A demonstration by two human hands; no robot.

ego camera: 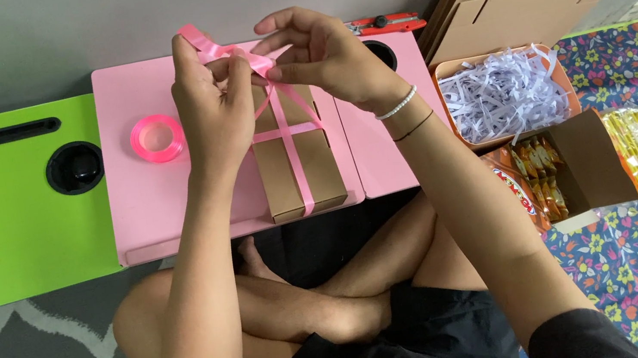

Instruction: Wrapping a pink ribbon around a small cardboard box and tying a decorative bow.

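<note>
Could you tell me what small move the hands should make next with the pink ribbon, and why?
Probably draw the loops outward to snug the knot. Both the left hand and right hand pinch the pink ribbon above the brown box, which it already crosses lengthwise and crosswise, while the loop at the top looks loose and unfinished.

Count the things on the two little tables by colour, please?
Pink: 2, ribbon roll and ribbon pinched by left hand and right hand
Brown: 1, box
Red: 1, cutter
Total: 4
</note>
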